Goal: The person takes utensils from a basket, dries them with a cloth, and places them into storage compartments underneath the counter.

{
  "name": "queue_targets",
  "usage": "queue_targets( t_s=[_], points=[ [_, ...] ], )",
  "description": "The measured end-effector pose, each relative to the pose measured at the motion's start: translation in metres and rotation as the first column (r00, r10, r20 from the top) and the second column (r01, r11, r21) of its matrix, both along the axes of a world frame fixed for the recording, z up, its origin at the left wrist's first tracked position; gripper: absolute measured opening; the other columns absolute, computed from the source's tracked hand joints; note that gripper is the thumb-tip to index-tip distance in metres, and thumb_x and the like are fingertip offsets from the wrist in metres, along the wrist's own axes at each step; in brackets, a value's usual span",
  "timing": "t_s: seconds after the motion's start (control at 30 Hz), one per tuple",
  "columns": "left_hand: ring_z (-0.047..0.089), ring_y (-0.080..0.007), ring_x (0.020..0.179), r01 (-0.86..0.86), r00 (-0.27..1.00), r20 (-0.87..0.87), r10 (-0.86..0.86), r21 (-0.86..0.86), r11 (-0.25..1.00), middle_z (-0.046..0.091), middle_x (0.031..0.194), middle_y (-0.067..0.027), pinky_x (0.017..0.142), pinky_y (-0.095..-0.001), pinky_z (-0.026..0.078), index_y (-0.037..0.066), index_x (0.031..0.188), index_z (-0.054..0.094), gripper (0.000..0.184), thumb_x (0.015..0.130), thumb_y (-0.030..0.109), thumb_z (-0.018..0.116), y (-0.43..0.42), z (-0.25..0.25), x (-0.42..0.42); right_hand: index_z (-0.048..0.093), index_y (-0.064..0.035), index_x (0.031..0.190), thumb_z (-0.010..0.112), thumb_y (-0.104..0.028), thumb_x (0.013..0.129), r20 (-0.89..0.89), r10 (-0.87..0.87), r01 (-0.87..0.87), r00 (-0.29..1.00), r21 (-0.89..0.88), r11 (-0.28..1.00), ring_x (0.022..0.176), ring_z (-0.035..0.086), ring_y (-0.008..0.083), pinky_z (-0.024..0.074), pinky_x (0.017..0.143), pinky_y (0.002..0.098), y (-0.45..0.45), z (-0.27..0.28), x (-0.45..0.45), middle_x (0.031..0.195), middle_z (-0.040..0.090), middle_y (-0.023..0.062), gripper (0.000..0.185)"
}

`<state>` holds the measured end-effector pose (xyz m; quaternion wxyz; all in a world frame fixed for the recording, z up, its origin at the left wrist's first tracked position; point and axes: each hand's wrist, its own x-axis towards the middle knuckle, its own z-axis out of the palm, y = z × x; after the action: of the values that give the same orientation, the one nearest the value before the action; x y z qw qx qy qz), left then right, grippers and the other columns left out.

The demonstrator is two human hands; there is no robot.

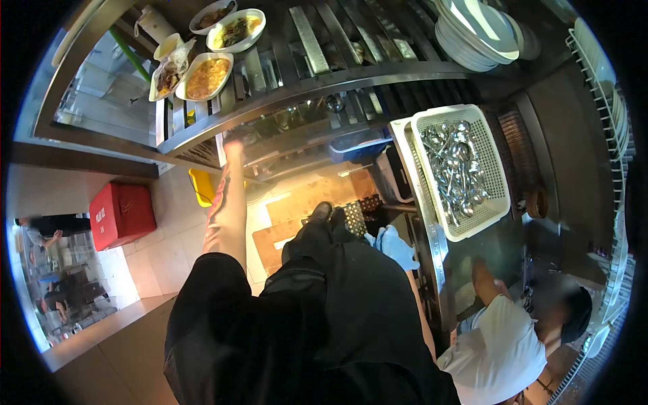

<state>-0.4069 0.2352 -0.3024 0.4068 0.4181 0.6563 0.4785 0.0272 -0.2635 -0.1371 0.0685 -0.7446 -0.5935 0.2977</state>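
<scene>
My left hand [233,146] reaches forward to the metal shelf's front edge; its fingers are blurred and partly hidden, so I cannot tell what they touch. Above it on the slatted shelf [307,40] are a dish of orange-yellow food [207,77], a bowl of dark and yellow food [236,30] and a bag-lined dish [170,71]. At my right side, a crumpled light blue cloth [393,247] covers my right hand, which appears closed on it; the fingers are hidden. Just beyond stands a white perforated basket [423,172] full of spoons and other metal cutlery [459,165].
Stacked plates [476,34] sit at the shelf's right end. A co-worker in a white shirt [499,347] bends at the lower right, beside a wire dish rack [617,202]. A red box [121,214] and a yellow object [201,187] stand left. Brown cardboard [270,243] covers the floor.
</scene>
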Motion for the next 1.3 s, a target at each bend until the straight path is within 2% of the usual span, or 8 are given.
queue_targets(
  t_s=[0.13,0.27,0.3,0.5,1.03,1.07,1.13,1.3],
  points=[
    [0.056,-0.0186,0.055,0.194,0.936,-0.335,-0.112,0.221,0.956,0.067,0.072,-0.0032,0.048,-0.0371,0.042,0.008,0.097,0.073,0.019,0.097,0.022,0.059,0.054,-0.003,-0.012,0.052,-0.0033,0.100,0.054,-0.025,0.100,0.004,-0.026,0.026,1.000,-0.019,0.999,0.069,0.060,0.0292,0.0500,0.064,0.0404,0.003,0.003,-0.010,0.081,0.056,0.0108,0.022],
    [0.061,-0.0213,0.063,0.548,0.438,-0.897,-0.057,0.217,0.808,0.069,0.078,-0.0026,0.054,-0.0384,0.046,0.008,0.102,0.072,0.024,0.099,0.029,0.059,0.082,-0.039,-0.046,0.052,-0.0037,0.100,0.054,-0.025,0.100,0.019,-0.046,0.047,0.999,-0.028,0.999,0.069,0.060,0.0288,0.0500,0.064,0.0400,0.007,0.004,-0.015,0.081,0.056,0.0103,0.022],
    [0.061,-0.0214,0.064,0.533,0.451,-0.890,-0.070,0.206,0.821,0.069,0.079,-0.0025,0.055,-0.0384,0.047,0.009,0.102,0.072,0.024,0.099,0.029,0.059,0.079,-0.034,-0.042,0.052,-0.0038,0.100,0.054,-0.025,0.100,0.021,-0.052,0.052,0.998,-0.029,0.998,0.069,0.059,0.0287,0.0500,0.064,0.0400,0.007,0.005,-0.016,0.081,0.056,0.0101,0.022],
    [0.063,-0.0216,0.071,0.299,0.783,-0.608,-0.131,0.183,0.937,0.070,0.085,-0.0016,0.060,-0.0383,0.048,0.010,0.106,0.071,0.026,0.100,0.032,0.057,0.046,0.006,-0.004,0.053,-0.0043,0.100,0.053,-0.026,0.101,0.024,-0.072,0.073,0.997,-0.026,0.997,0.069,0.059,0.0282,0.0500,0.064,0.0395,0.008,0.006,-0.018,0.080,0.055,0.0093,0.021],
    [0.067,-0.0223,0.089,0.183,0.929,-0.353,-0.110,0.181,0.966,0.072,0.100,0.0005,0.072,-0.0383,0.053,0.015,0.115,0.069,0.030,0.102,0.038,0.054,0.005,0.032,0.011,0.053,-0.0057,0.100,0.053,-0.026,0.102,0.041,-0.076,0.077,0.996,-0.018,0.997,0.068,0.058,0.0268,0.0500,0.064,0.0381,0.004,0.007,-0.015,0.079,0.054,0.0072,0.021],
    [0.066,-0.0209,0.095,0.057,0.992,0.104,-0.065,0.074,0.996,0.072,0.106,0.0017,0.075,-0.0371,0.052,0.017,0.115,0.069,0.028,0.102,0.037,0.056,0.001,0.037,0.010,0.053,-0.0058,0.100,0.053,-0.026,0.102,0.043,-0.078,0.079,0.996,-0.016,0.997,0.068,0.058,0.0268,0.0500,0.064,0.0381,0.003,0.007,-0.015,0.079,0.054,0.0071,0.021],
    [0.063,-0.0170,0.102,-0.138,0.696,0.713,0.080,0.024,0.990,0.071,0.116,0.0045,0.083,-0.0325,0.046,0.026,0.118,0.068,0.023,0.101,0.037,0.056,-0.016,0.094,0.040,0.053,-0.0059,0.100,0.053,-0.026,0.102,0.044,-0.081,0.082,0.996,-0.010,0.997,0.067,0.058,0.0266,0.0500,0.064,0.0379,0.003,0.006,-0.015,0.079,0.054,0.0068,0.021],
    [0.062,-0.0191,0.115,-0.263,0.605,0.747,0.276,-0.140,0.955,0.070,0.122,0.0007,0.102,-0.0409,0.044,0.021,0.126,0.065,0.034,0.100,0.039,0.052,-0.010,0.124,0.062,0.053,-0.0064,0.100,0.052,-0.027,0.102,0.049,-0.079,0.078,0.996,0.005,0.997,0.067,0.057,0.0262,0.0500,0.064,0.0375,0.003,0.007,-0.014,0.079,0.054,0.0062,0.020]
  ],
)
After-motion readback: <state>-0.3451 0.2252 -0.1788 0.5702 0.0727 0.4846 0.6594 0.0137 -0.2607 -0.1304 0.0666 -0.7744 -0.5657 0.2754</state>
